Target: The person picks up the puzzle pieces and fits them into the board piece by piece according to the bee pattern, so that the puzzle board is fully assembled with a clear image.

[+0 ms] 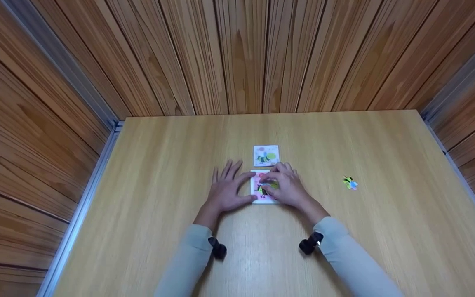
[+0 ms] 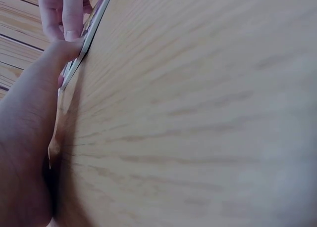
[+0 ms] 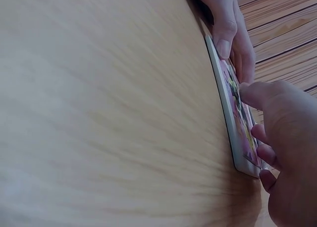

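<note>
In the head view a small white-framed puzzle board (image 1: 255, 201) with a pink picture lies mid-table. My left hand (image 1: 226, 194) is spread flat at its left side, thumb and index finger touching the left edge. Over the board's right half leans my right hand (image 1: 289, 187), fingers curled, thumb and index finger pinching a small puzzle piece on its face; the fingers partly hide it. The right wrist view shows the board (image 3: 229, 113) edge-on, with the right thumb (image 3: 255, 94) on its surface. Just beyond the board lies a square picture card (image 1: 266, 156) with a bee.
A loose yellow, black and blue bee-shaped piece (image 1: 349, 182) lies to the right on the wooden table (image 1: 159, 173). Wood-plank walls (image 1: 237, 57) rise behind and at both sides, with metal rails (image 1: 81, 206) along the table's side edges.
</note>
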